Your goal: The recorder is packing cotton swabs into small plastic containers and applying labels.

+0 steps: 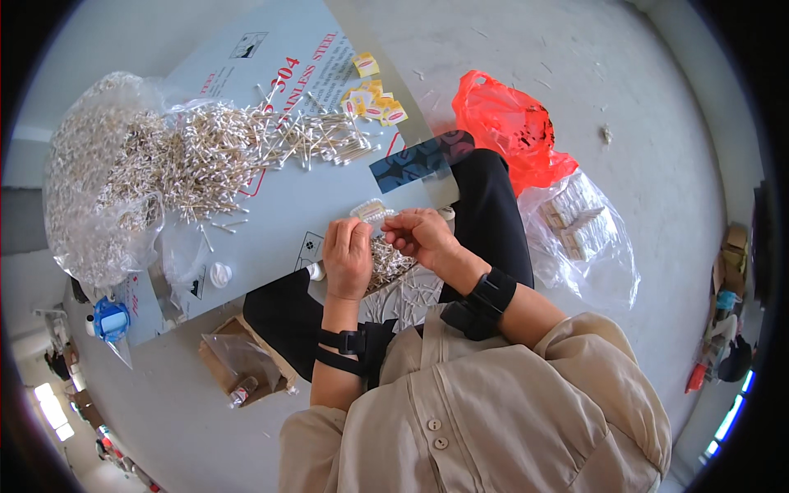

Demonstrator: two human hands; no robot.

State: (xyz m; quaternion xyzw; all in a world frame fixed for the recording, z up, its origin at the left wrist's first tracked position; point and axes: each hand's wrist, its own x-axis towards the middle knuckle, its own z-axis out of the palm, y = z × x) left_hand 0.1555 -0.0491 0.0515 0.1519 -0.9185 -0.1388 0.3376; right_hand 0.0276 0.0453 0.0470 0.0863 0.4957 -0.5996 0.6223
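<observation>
1. Centre: left hand [348,259] and right hand [421,236], fingers curled, just beside a clear pack [372,209].
2. Upper left: swabs [209,152] heaped on a table [275,209].
3. Upper right: red bag [503,123].
4. Lower left: carton [216,364].

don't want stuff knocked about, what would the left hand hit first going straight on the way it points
Probably the small clear plastic pack just past the left hand's fingertips. Depth is unclear, so it may already touch the pack or pass over it.
</observation>
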